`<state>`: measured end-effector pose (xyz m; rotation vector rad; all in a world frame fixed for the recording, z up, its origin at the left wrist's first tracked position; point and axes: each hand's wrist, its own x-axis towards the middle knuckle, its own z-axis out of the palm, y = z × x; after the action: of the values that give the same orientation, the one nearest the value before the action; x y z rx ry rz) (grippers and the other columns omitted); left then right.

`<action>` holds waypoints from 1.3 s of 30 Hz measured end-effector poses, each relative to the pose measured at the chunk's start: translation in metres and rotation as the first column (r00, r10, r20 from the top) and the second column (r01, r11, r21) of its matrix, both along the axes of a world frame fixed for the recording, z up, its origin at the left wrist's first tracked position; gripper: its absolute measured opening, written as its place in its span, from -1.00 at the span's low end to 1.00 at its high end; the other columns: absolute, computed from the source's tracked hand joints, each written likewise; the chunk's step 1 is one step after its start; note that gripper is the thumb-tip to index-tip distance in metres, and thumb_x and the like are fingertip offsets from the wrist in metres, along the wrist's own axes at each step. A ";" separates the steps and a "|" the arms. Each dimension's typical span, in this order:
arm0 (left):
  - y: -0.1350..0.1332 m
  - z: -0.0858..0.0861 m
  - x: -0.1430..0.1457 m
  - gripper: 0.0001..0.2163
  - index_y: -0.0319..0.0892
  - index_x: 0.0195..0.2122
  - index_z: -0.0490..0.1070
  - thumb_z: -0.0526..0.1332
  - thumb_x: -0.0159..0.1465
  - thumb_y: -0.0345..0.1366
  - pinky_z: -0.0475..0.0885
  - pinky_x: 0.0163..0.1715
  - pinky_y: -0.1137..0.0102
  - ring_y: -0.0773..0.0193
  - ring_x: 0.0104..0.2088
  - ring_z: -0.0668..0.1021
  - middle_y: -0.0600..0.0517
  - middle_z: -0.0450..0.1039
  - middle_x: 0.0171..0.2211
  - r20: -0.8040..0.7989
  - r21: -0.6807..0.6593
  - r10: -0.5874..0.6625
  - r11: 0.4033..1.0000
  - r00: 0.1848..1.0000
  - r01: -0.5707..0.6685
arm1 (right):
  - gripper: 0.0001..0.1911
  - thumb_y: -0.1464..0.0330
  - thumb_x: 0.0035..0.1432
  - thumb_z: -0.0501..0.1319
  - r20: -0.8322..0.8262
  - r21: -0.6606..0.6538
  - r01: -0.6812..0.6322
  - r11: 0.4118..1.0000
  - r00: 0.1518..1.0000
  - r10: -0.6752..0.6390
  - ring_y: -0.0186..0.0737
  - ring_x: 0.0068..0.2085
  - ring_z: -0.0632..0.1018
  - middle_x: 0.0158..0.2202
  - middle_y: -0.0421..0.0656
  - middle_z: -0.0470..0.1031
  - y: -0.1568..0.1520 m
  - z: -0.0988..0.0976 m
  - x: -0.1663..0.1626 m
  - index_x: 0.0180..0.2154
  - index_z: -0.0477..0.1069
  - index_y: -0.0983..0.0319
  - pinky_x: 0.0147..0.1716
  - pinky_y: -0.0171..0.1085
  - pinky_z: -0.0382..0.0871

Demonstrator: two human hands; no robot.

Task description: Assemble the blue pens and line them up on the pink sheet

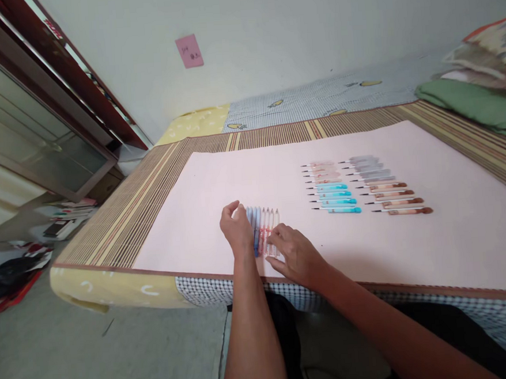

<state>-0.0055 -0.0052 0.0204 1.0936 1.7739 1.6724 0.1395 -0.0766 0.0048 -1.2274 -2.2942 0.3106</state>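
A row of slim pens lies side by side on a pale pink sheet (177, 218), blue pens (256, 227) on the left and white-and-pink pens (272, 218) on the right. My left hand (237, 226) is closed at the row's left end, fingers curled; whatever they may hold is hidden. At the right end of the row rests my right hand (300, 255), its thumb apart from the bent fingers, fingertips against the white-and-pink pens. Both hands cover part of the row.
Farther right lie columns of pens: pinkish pens (325, 170), turquoise pens (338, 195), grey pens (370, 167) and brown-topped pens (403, 193). A striped mat (127, 198) on a bed lies under the sheet. Green folded cloth (468, 105) sits at the back right.
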 end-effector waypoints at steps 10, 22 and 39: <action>0.001 -0.003 0.000 -0.81 -0.22 -0.20 0.51 0.20 0.23 -0.26 0.40 0.03 0.23 0.16 -0.12 0.57 -0.08 0.57 -0.19 -0.020 0.006 -0.012 1.000 1.000 0.012 | -0.88 0.42 0.16 0.21 0.077 0.035 0.025 0.999 0.997 -0.028 -0.05 -0.19 0.38 -0.18 -0.03 0.36 -0.002 -0.004 -0.002 -0.21 0.39 0.24 -0.20 -0.15 0.22; -0.003 0.005 0.003 -0.84 -0.21 -0.23 0.50 0.19 0.23 -0.29 0.42 -0.02 0.27 0.18 -0.14 0.57 -0.06 0.57 -0.20 0.001 -0.020 -0.012 1.000 1.000 0.012 | -0.91 0.35 0.30 0.18 0.125 0.088 -0.042 0.995 0.992 0.030 -0.02 -0.14 0.34 -0.12 -0.01 0.40 -0.005 0.002 -0.005 -0.18 0.42 0.20 -0.20 -0.11 0.17; -0.006 -0.001 -0.008 -0.84 -0.17 -0.23 0.50 0.27 0.17 -0.26 0.42 -0.02 0.20 0.11 -0.15 0.57 -0.06 0.54 -0.21 -0.066 -0.130 -0.126 0.985 0.990 0.116 | -0.79 0.53 0.19 0.07 -0.170 -0.070 0.140 0.988 0.974 -0.150 -0.13 -0.23 0.47 -0.21 -0.09 0.46 0.022 0.006 0.034 -0.22 0.42 0.20 -0.21 -0.19 0.28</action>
<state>-0.0139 -0.0109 0.0196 1.1947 1.7939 1.4455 0.1738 -0.0546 0.0107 -1.3330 -2.0474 0.4169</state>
